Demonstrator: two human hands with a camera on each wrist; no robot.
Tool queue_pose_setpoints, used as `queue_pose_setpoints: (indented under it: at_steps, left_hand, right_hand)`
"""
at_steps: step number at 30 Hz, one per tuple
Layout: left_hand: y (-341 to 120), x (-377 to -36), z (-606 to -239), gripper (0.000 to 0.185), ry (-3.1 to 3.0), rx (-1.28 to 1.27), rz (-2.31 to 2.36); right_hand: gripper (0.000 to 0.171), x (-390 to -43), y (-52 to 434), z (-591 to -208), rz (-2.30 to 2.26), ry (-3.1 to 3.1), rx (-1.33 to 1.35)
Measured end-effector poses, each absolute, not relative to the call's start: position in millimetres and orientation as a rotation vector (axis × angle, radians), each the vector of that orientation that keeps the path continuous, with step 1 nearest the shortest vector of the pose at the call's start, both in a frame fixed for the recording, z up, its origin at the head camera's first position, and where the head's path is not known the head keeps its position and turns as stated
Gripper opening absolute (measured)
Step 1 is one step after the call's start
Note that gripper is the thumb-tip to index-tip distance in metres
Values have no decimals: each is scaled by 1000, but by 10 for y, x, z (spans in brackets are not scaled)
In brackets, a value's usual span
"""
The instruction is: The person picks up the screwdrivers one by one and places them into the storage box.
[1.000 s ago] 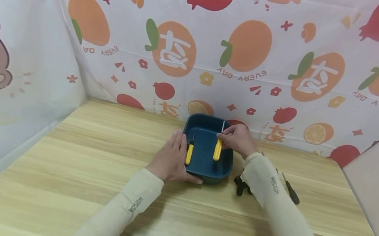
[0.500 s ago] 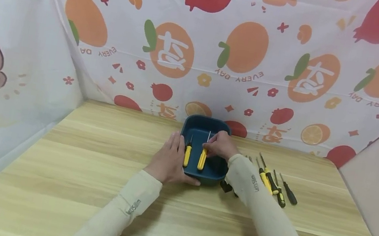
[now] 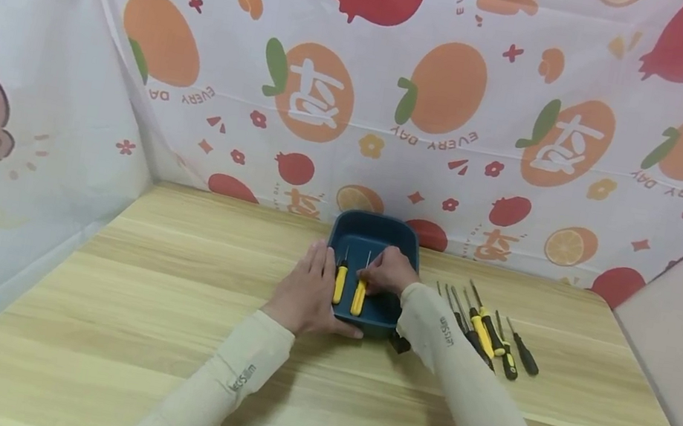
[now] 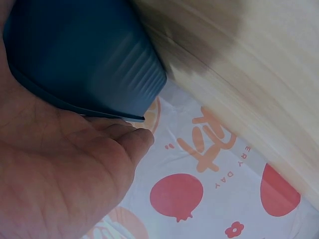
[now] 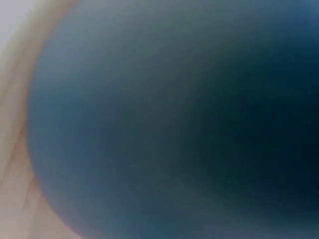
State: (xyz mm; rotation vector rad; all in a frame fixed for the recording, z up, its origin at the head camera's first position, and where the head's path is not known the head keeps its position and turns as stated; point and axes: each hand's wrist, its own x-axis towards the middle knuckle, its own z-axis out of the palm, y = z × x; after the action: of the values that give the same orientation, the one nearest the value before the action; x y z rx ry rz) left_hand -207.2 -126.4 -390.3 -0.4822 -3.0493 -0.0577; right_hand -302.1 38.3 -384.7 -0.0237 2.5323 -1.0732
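A dark blue plastic bin (image 3: 378, 330) stands near the back edge of the table. My left hand (image 3: 304, 293) lies along its left side with extended fingers, the thumb across the front; in the left wrist view that hand (image 4: 75, 164) rests against the bin's rim. Inside the bin, my right hand (image 3: 391, 272) pinches a yellow-handled screwdriver (image 3: 358, 300) near the top of its handle, shaft pointing to the back. Left of it lies another yellow screwdriver (image 3: 339, 286) with a black collar. A blurred bin wall (image 5: 114, 124) fills the right wrist view, hiding the right fingers there.
Right of the bin, several screwdrivers lie on the wooden table (image 3: 163, 304), among them a yellow-handled one (image 3: 481, 334) and a black-handled one (image 3: 526, 355). A black object (image 3: 399, 343) shows at the bin's front right corner, partly behind the right sleeve. A fruit-print cloth (image 3: 377, 98) hangs behind.
My right hand has moved left and lower into the bin with the yellow screwdriver, bringing it beside the other one. The left hand has stayed at the bin's side.
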Motion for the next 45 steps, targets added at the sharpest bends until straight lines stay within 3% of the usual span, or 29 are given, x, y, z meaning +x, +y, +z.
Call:
queue_pose_setpoints:
  at_steps: [25, 35, 45]
  left_hand:
    - [-1263, -2038, -3928, 140, -3018, -511, -59]
    - [-1262, -2041, -3915, 138, -3028, -505, -67]
    - [-1257, -2060, -3891, 138, -3034, -499, -64]
  right_hand:
    - [19, -2959, 393, -3896, -1015, 2486, -161]
    - [33, -3020, 331, -3950, -1079, 2475, -100]
    - [33, -3034, 302, -3955, -1200, 2451, -108]
